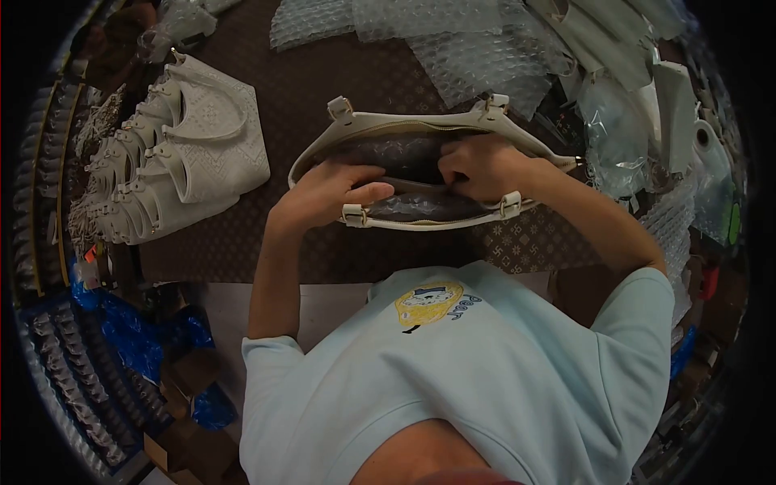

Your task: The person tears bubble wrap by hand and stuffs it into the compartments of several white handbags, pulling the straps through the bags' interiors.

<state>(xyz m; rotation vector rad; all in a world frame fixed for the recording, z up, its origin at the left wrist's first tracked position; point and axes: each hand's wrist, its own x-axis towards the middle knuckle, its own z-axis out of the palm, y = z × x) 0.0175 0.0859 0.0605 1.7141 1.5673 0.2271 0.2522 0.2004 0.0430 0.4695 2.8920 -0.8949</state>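
A cream handbag (420, 224) lies on the brown patterned table with its zipped mouth spread wide towards me. Inside, the dark lining and a middle divider (412, 185) show. My left hand (335, 191) reaches over the bag's left end, thumb and fingers apart near the divider; some fingertips are hidden inside. Deep in the right half of the mouth, my right hand (485, 167) is closed with curled fingers. What it grips in there is hidden. Gold-coloured buckles sit along both rims.
Several similar cream handbags (214, 137) stand in a row on the left. Bubble wrap (477, 48) covers the table's far side. Clear plastic and cream pieces (610, 40) are heaped at right. Blue plastic (133, 339) and boxes lie below left.
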